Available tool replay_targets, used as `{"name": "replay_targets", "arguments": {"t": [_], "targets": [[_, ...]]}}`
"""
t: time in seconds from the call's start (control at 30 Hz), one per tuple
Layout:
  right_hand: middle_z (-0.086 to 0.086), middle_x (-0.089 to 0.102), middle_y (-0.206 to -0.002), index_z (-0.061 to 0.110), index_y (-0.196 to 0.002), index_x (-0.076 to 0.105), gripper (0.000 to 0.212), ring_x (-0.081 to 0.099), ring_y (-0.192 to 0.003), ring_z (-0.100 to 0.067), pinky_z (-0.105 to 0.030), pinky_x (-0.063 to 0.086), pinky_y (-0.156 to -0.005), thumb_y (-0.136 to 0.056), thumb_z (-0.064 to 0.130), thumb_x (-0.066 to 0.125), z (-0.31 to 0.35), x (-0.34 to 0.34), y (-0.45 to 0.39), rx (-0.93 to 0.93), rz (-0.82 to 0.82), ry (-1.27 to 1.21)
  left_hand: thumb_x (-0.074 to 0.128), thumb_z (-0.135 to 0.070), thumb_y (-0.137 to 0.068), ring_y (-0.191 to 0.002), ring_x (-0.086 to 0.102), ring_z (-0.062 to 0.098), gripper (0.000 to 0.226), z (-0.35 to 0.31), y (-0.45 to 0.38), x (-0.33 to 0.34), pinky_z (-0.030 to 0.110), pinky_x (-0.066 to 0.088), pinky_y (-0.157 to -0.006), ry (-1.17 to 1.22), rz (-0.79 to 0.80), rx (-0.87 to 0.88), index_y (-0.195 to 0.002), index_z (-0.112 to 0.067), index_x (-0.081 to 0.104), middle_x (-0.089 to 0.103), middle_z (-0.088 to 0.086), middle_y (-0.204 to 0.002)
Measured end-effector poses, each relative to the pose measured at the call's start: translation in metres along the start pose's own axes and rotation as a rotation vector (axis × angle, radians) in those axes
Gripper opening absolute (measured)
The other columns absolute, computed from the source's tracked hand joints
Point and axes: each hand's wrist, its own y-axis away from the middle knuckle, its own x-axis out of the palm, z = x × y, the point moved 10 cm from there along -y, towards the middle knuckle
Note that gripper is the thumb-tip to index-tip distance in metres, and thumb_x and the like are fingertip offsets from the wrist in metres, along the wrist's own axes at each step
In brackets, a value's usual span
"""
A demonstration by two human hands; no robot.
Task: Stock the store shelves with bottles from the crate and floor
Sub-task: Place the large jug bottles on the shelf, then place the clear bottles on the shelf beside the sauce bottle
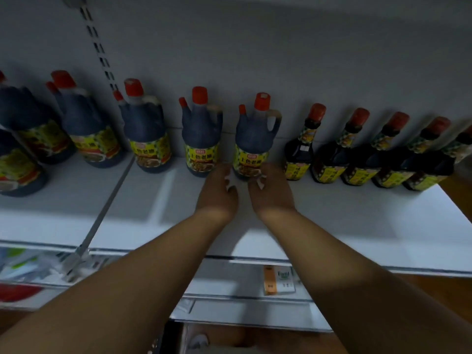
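Note:
A dark soy sauce jug (251, 139) with a red cap, a side handle and a yellow label stands upright at the back of the white shelf (332, 221). Both my hands reach in to its base. My left hand (218, 190) touches its lower left side and my right hand (270, 192) its lower right side, fingers curled around the bottom. A matching jug (201, 134) stands just left of it, close to my left fingers. Further jugs (146, 129) line the shelf to the left.
Several slimmer dark bottles (329, 149) with red caps stand in a row right of the held jug. A metal divider rail (102, 215) runs front to back on the left. Lower shelves with price tags (279, 279) sit below the front edge.

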Motion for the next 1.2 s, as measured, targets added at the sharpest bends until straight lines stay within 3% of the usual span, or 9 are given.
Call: {"name": "replay_targets", "arguments": {"t": [0.13, 0.23, 0.37, 0.5, 0.63, 0.9, 1.2], "targets": [[-0.015, 0.048, -0.133, 0.009, -0.134, 0.049, 0.049, 0.05, -0.119, -0.033, -0.034, 0.041, -0.093, -0.089, 0.023, 0.063, 0.027, 0.011, 0.031, -0.172, 0.119, 0.148, 0.052, -0.007, -0.089, -0.105, 0.059, 0.018, 0.044, -0.003, 0.052, -0.048, 0.024, 0.044, -0.085, -0.208, -0.168, 0.082, -0.131, -0.021, 0.052, 0.057, -0.001, -0.124], [-0.018, 0.051, -0.131, 0.005, -0.129, 0.055, 0.049, 0.05, -0.119, -0.038, -0.04, 0.042, -0.098, -0.084, 0.022, 0.066, 0.06, 0.024, 0.067, -0.412, 0.143, 0.187, 0.053, -0.011, -0.09, -0.096, 0.058, 0.01, 0.038, 0.011, 0.1, -0.081, 0.028, 0.048, -0.086, -0.259, -0.275, -0.016, -0.125, -0.025, 0.055, 0.058, -0.009, -0.119], [-0.009, 0.043, -0.14, 0.016, -0.136, 0.047, 0.052, 0.042, -0.126, -0.03, -0.044, 0.039, -0.104, -0.088, 0.031, 0.062, 0.082, 0.052, 0.119, -0.525, 0.313, 0.213, 0.054, -0.014, -0.091, -0.091, 0.057, 0.004, 0.031, 0.038, 0.175, -0.113, 0.032, 0.05, -0.084, -0.283, -0.351, -0.141, -0.118, -0.029, 0.056, 0.059, -0.014, -0.112], [-0.006, 0.041, -0.14, 0.019, -0.136, 0.046, 0.052, 0.041, -0.126, -0.029, -0.042, 0.037, -0.105, -0.088, 0.034, 0.062, 0.102, 0.069, 0.174, -0.567, 0.382, 0.221, 0.055, -0.018, -0.093, -0.094, 0.056, 0.008, 0.029, 0.061, 0.24, -0.144, 0.031, 0.049, -0.082, -0.333, -0.36, -0.231, -0.12, -0.027, 0.058, 0.058, -0.01, -0.112], [-0.004, 0.044, -0.135, 0.023, -0.132, 0.048, 0.05, 0.043, -0.124, -0.028, -0.044, 0.04, -0.102, -0.086, 0.036, 0.063, 0.131, 0.097, 0.236, -0.629, 0.405, 0.27, 0.054, -0.019, -0.093, -0.099, 0.054, 0.009, 0.032, 0.086, 0.293, -0.186, 0.027, 0.045, -0.083, -0.444, -0.331, -0.193, -0.124, -0.026, 0.056, 0.057, -0.007, -0.118], [-0.006, 0.046, -0.133, 0.022, -0.133, 0.05, 0.055, 0.047, -0.123, -0.029, -0.046, 0.043, -0.101, -0.083, 0.037, 0.067, 0.185, 0.228, 0.392, -0.603, 0.52, 0.227, 0.057, -0.022, -0.092, -0.103, 0.055, 0.012, 0.033, 0.187, 0.42, -0.32, 0.029, 0.047, -0.088, -0.539, -0.303, -0.288, -0.125, -0.026, 0.055, 0.054, -0.005, -0.118], [-0.005, 0.046, -0.131, 0.021, -0.132, 0.049, 0.057, 0.048, -0.119, -0.028, -0.042, 0.045, -0.098, -0.082, 0.041, 0.067, 0.21, 0.342, 0.419, -0.6, 0.66, 0.349, 0.057, -0.025, -0.091, -0.107, 0.054, 0.007, 0.034, 0.261, 0.43, -0.384, 0.03, 0.05, -0.09, -0.466, -0.274, -0.412, -0.125, -0.031, 0.054, 0.053, -0.013, -0.116]]}}
